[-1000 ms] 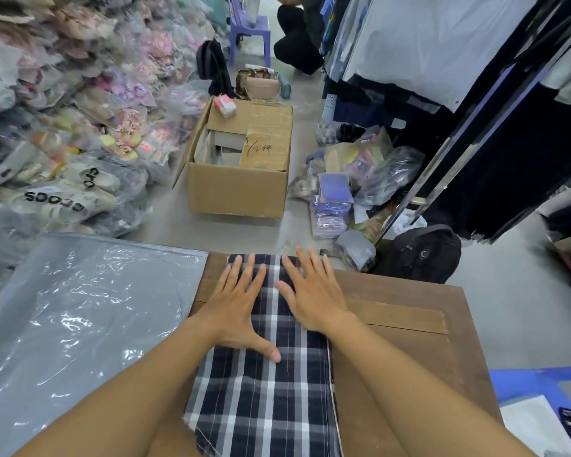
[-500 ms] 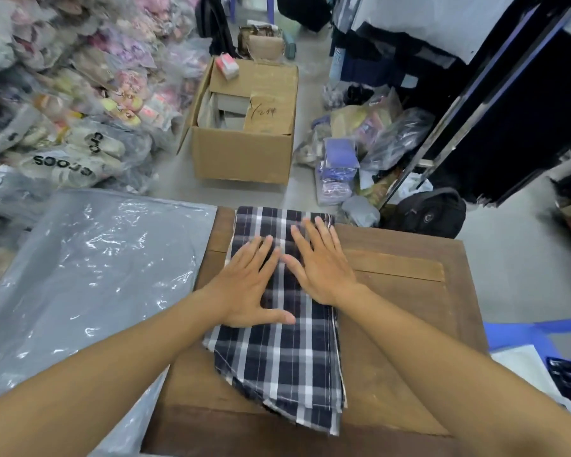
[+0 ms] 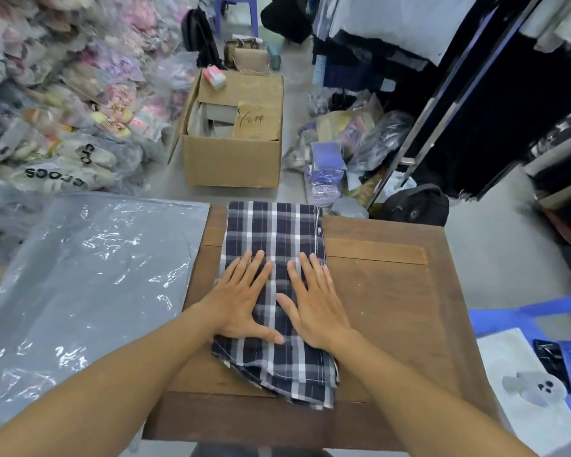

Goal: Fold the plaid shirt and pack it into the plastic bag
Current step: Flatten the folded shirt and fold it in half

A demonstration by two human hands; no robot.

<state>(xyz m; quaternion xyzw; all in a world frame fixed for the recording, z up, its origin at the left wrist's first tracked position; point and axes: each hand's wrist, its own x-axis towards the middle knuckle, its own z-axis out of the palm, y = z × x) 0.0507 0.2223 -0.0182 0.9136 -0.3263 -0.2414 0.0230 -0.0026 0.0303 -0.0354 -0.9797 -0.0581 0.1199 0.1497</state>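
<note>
On the brown wooden counter [image 3: 386, 285] the plaid shirt [image 3: 274, 232] lies folded into a long narrow strip, running from the far edge toward the near edge. Far end of the strip sits flush with the far edge of the counter; near end stops short of the near edge, layers there uneven and slightly fanned, corners not aligned. Right of the shirt: bare wood out to the right edge, open room. Left of the shirt: only a thin band of wood before the left edge.

Plastic bag [image 3: 80, 285], grey under a clear glossy film, lies flat just beside the counter on the left, its right margin meeting or overlapping the counter's left edge; cannot tell which.

Left hand [image 3: 241, 298] and right hand [image 3: 314, 301] both flat on the shirt, palms down, fingers spread and pointing away, gripping nothing. The hands lie side by side on the near half of the strip, thumbs close together but apart.

Shirt pattern: dark navy with white and grey check; surface smooth under the hands, a small white button visible at the far right edge.

Beyond the counter, on the floor, a cardboard box [image 3: 233, 163] stands open.
</note>
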